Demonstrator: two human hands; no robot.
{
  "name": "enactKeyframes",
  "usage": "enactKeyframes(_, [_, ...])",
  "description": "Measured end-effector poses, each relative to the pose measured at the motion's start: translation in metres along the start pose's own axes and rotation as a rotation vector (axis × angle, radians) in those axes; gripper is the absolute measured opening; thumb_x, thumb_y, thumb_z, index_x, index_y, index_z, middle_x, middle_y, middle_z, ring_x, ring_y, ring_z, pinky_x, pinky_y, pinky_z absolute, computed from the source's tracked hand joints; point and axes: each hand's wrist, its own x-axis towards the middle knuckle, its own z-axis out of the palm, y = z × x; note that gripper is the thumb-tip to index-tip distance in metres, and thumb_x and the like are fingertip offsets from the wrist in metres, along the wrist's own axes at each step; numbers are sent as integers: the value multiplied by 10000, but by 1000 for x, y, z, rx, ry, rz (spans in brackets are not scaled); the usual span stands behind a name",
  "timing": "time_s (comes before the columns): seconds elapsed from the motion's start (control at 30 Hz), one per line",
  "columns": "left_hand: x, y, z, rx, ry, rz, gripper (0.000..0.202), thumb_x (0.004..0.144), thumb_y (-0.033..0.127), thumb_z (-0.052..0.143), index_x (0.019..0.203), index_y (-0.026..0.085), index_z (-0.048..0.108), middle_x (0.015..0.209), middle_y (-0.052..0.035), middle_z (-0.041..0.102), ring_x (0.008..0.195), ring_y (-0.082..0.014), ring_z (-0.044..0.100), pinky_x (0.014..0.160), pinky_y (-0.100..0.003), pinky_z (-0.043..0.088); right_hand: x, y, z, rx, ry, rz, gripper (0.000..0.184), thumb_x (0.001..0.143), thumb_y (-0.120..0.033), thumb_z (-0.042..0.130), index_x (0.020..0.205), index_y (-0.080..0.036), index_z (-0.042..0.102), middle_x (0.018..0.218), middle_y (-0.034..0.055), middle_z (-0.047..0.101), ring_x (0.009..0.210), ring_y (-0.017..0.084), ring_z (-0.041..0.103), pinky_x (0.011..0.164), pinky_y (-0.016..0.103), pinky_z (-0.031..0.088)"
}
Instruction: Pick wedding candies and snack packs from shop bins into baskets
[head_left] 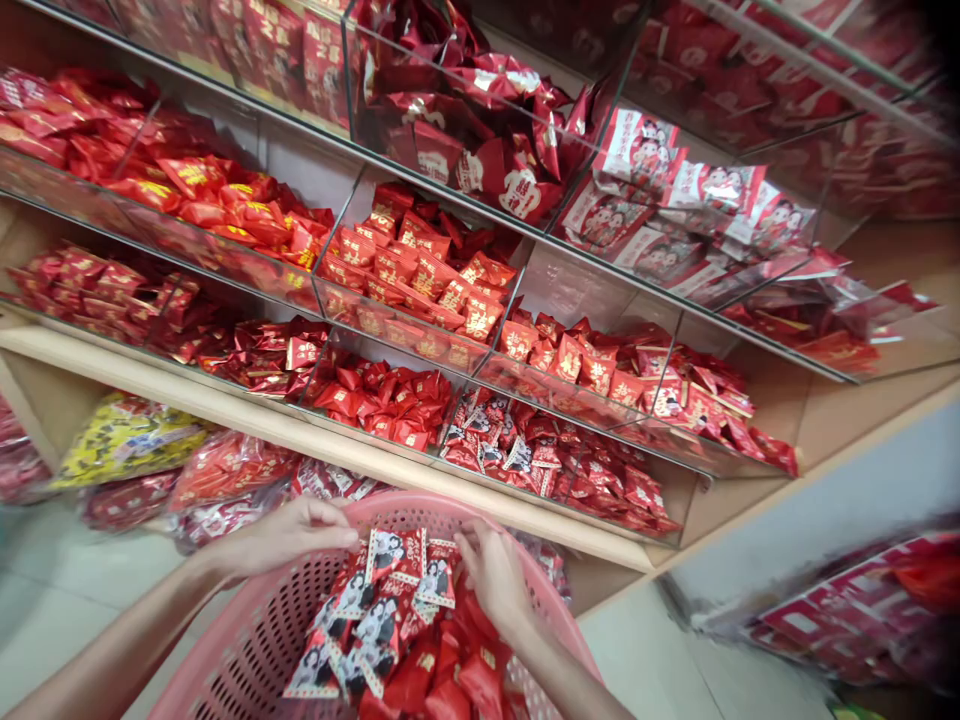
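A pink perforated plastic basket sits at the bottom of the view, holding a heap of red candy packets, many printed with a black-and-white couple photo. My left hand rests at the basket's far rim, fingers curled and holding nothing that I can see. My right hand reaches down into the basket, its fingers on the packets at the right of the heap. I cannot tell whether it grips one. The basket's lower part is cut off by the frame edge.
Tiered shelves of clear acrylic bins full of red packets rise ahead. A pale wooden shelf edge runs just beyond the basket. Bagged sweets lie below it. A tiled floor shows left, and more red packets sit at right.
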Motion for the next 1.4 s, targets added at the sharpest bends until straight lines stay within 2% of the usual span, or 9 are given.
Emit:
enactKeyframes(0.13, [1, -3, 1, -58, -11, 4, 386, 787, 493, 569, 602, 160, 628, 643, 13, 536, 658, -137, 469, 650, -239, 360, 9, -17, -32, -216, 136, -81, 270, 904, -324, 405, 813, -205, 629, 724, 71, 698, 668, 208, 650, 604, 271, 397])
enactKeyframes(0.23, [2, -2, 2, -57, -9, -10, 390, 780, 500, 569, 598, 160, 629, 608, 20, 517, 627, -132, 452, 631, -238, 346, 33, -32, -57, -167, 239, -145, 278, 900, -341, 418, 793, -203, 635, 725, 52, 700, 658, 185, 637, 627, 261, 397])
enactKeyframes(0.33, [3, -1, 3, -60, 3, -10, 386, 775, 500, 574, 606, 160, 643, 620, 15, 539, 639, -136, 467, 638, -239, 355, 68, -45, -71, -138, 305, -176, 231, 873, -319, 463, 846, -194, 655, 819, 53, 717, 735, 183, 647, 662, 255, 410])
enactKeyframes(0.5, [6, -7, 2, -71, 10, -18, 370, 749, 514, 603, 640, 168, 673, 652, 12, 584, 664, -144, 509, 667, -244, 386, 119, -61, -59, -285, 295, 12, 243, 857, -331, 489, 837, -210, 699, 894, 90, 722, 851, 210, 655, 685, 267, 417])
enactKeyframes(0.7, [7, -13, 1, -59, 26, 0, 405, 763, 526, 591, 582, 168, 639, 664, -13, 590, 731, -171, 529, 676, -242, 395, 143, -67, -39, -306, 285, 107, 295, 843, -371, 496, 802, -174, 712, 903, 165, 711, 869, 262, 662, 684, 305, 431])
enactKeyframes(0.9, [5, -5, 2, -83, 9, 11, 423, 779, 538, 564, 607, 158, 631, 632, 11, 548, 650, -142, 479, 652, -232, 372, 146, -68, -39, -253, 314, 112, 240, 802, -220, 481, 771, -172, 715, 865, 175, 713, 838, 274, 665, 657, 311, 428])
enactKeyframes(1.1, [5, -6, 2, -68, 21, 22, 436, 773, 538, 571, 574, 151, 603, 653, 4, 538, 653, -142, 467, 646, -237, 358, 136, -60, -55, -165, 364, 35, 253, 816, -243, 454, 796, -166, 694, 848, 125, 716, 795, 217, 646, 671, 278, 420])
enactKeyframes(1.3, [5, -6, 2, -70, 26, 1, 391, 766, 510, 589, 609, 156, 645, 671, 4, 569, 687, -150, 488, 661, -238, 361, 86, -45, -92, 183, 412, -186, 267, 811, -367, 491, 736, -150, 628, 661, 40, 632, 574, 150, 521, 566, 253, 393])
enactKeyframes(1.4, [5, -3, 2, -60, 23, 14, 398, 785, 498, 580, 596, 154, 648, 638, 8, 569, 679, -147, 497, 668, -241, 370, 57, -48, -101, 279, 295, -228, 290, 808, -422, 526, 710, -160, 602, 643, 13, 587, 583, 136, 488, 569, 246, 383])
